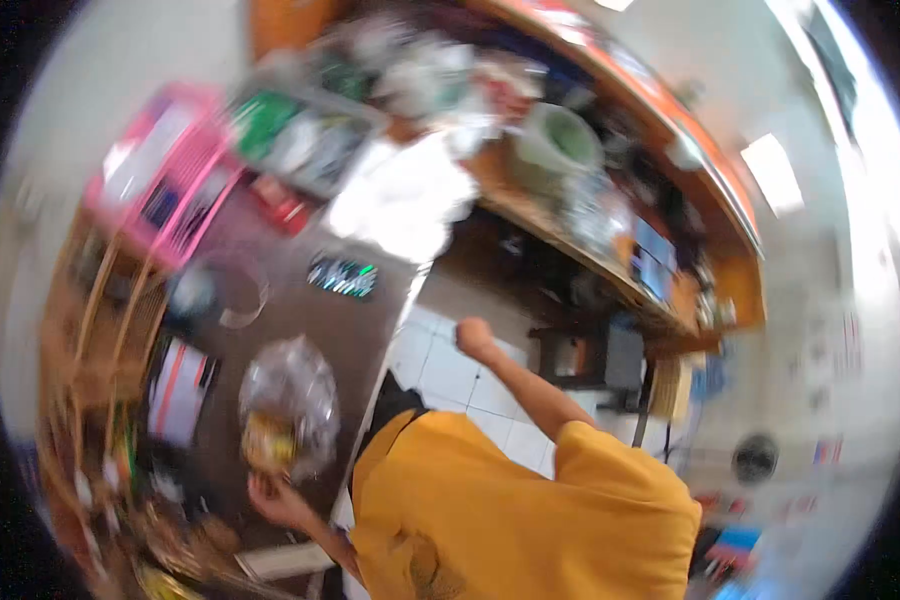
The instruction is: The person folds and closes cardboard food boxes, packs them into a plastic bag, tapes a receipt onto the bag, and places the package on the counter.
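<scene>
On the dark tabletop lies a clear plastic bag (305, 395), with a yellowish packet (270, 442) at its lower end. My left hand (282, 503) is at the table, right beside that packet. Blur hides whether the fingers touch it or how far they are curled. My right hand (475, 336) is raised over the tiled floor, away from the table, its fingers closed in a fist with nothing visible in them. A shiny dark-and-green packet (342, 276) and a clear round container (235, 290) lie farther along the table.
A pink basket (160, 170) and a clear bin of goods (315, 140) stand at the table's far end. A white sheet with a red stripe (180, 390) lies near a wooden rack (100, 330). A cluttered wooden shelf (570, 250) runs opposite, with a dark stool (610, 360) below.
</scene>
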A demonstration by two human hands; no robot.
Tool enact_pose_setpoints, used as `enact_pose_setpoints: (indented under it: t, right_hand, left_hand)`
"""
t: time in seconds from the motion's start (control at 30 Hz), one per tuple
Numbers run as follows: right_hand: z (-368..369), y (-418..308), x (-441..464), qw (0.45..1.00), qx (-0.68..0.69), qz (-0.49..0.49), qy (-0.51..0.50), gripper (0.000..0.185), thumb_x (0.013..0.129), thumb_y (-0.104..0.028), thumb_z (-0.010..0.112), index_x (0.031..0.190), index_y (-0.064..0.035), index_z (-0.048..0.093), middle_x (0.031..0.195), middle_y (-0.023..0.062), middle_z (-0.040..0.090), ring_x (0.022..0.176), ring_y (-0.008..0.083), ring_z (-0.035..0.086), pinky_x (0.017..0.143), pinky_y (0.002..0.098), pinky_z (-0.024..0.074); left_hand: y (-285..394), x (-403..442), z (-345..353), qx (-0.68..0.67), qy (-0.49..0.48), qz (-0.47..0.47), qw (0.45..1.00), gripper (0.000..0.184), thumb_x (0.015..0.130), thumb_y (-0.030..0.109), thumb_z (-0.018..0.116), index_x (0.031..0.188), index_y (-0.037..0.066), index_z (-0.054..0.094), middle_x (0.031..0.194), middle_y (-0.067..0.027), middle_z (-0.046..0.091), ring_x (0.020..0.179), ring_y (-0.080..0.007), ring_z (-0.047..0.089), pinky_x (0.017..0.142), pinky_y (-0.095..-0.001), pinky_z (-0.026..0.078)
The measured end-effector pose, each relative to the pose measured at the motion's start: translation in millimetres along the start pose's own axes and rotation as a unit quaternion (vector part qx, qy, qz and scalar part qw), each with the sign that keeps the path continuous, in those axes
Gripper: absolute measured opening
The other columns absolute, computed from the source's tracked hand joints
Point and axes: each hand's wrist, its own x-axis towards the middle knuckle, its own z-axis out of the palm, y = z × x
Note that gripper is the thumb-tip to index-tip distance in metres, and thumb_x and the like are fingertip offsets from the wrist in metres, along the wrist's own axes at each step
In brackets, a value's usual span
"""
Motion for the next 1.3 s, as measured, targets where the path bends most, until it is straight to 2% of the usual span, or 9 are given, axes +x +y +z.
enact_pose_setpoints:
  t: [0.13,0.43,0.53,0.67,0.8,0.97,1.07,1.2,1.3]
  right_hand:
    - [-28,4,-14,0.973,0.227,0.027,-0.038,0.019,0.066,-0.001,0.064,0.081,-0.0060,0.074,0.085,0.0208,0.071,0.087,0.0411,0.069,0.077,0.0462,0.0573]
    - [-24,69,-79,0.969,0.135,0.205,0.035,0.004,0.068,-0.006,0.067,0.071,-0.0043,0.070,0.083,0.0227,0.068,0.080,0.0415,0.066,0.069,0.0518,0.0536]
    - [-94,12,-74,0.961,0.234,-0.046,0.139,0.031,0.074,0.007,0.058,0.103,-0.0015,0.064,0.105,0.0208,0.068,0.087,0.0390,0.068,0.071,0.0442,0.0568]
    - [-194,-202,-53,0.805,0.528,-0.223,-0.152,0.028,0.082,-0.002,0.065,0.110,-0.0022,0.066,0.103,0.0206,0.070,0.094,0.0394,0.069,0.082,0.0394,0.0552]
    - [-192,-365,-57,0.760,0.416,-0.492,-0.085,0.021,0.085,-0.007,0.062,0.105,-0.0013,0.069,0.105,0.0238,0.069,0.092,0.0398,0.069,0.078,0.0439,0.0570]
    - [-135,-441,-48,0.837,0.109,-0.516,-0.145,0.017,0.084,-0.004,0.060,0.101,-0.0011,0.064,0.094,0.0227,0.068,0.085,0.0443,0.066,0.071,0.0492,0.0534]
    - [-108,-427,-49,0.785,0.164,-0.572,-0.169,0.023,0.082,-0.008,0.066,0.104,-0.0021,0.064,0.092,0.0223,0.069,0.085,0.0413,0.068,0.073,0.0483,0.0534]
    - [-143,-405,-40,0.838,0.314,-0.446,-0.004,0.029,0.080,-0.013,0.073,0.106,-0.0044,0.066,0.100,0.0203,0.067,0.094,0.0392,0.065,0.080,0.0468,0.0521]
    - [-151,-409,-38,0.863,0.276,-0.422,0.036,0.032,0.077,-0.013,0.076,0.106,-0.0046,0.065,0.119,0.0171,0.057,0.108,0.0416,0.056,0.086,0.0487,0.0495]
  left_hand:
    - [4,14,6,0.059,-0.021,0.052,0.997,0.038,0.094,0.019,0.070,0.127,0.002,0.062,0.114,-0.0152,0.066,0.100,-0.0262,0.065,0.082,-0.0386,0.055]
    - [-2,24,15,-0.037,-0.069,0.048,0.996,0.040,0.092,0.017,0.072,0.125,-0.002,0.061,0.115,-0.0172,0.068,0.101,-0.0276,0.066,0.089,-0.0370,0.054]
    - [14,10,16,-0.071,-0.019,-0.019,0.997,0.040,0.087,0.007,0.073,0.124,-0.001,0.061,0.118,-0.0138,0.065,0.105,-0.0232,0.064,0.093,-0.0353,0.051]
    - [-15,5,27,-0.176,0.030,-0.093,0.980,0.047,0.088,0.005,0.071,0.131,0.006,0.054,0.115,-0.0091,0.060,0.102,-0.0184,0.059,0.091,-0.0330,0.050]
    - [-8,-4,36,-0.143,0.059,-0.132,0.979,0.044,0.089,0.001,0.067,0.130,0.006,0.054,0.112,-0.0088,0.063,0.100,-0.0174,0.060,0.089,-0.0316,0.050]
    - [-10,-6,41,-0.139,0.099,-0.123,0.978,0.041,0.085,-0.001,0.068,0.125,0.001,0.060,0.110,-0.0119,0.067,0.093,-0.0164,0.064,0.081,-0.0313,0.054]
    - [-7,-5,35,-0.162,0.079,-0.151,0.972,0.036,0.086,0.001,0.068,0.122,0.000,0.063,0.110,-0.0120,0.069,0.096,-0.0161,0.065,0.081,-0.0317,0.054]
    - [-2,-5,30,-0.184,0.042,-0.175,0.966,0.032,0.086,0.003,0.068,0.118,0.002,0.065,0.114,-0.0143,0.069,0.100,-0.0215,0.068,0.082,-0.0330,0.054]
    - [-29,-11,53,-0.134,0.085,-0.050,0.986,0.029,0.088,0.004,0.069,0.117,0.003,0.067,0.117,-0.0143,0.068,0.099,-0.0212,0.069,0.076,-0.0316,0.057]
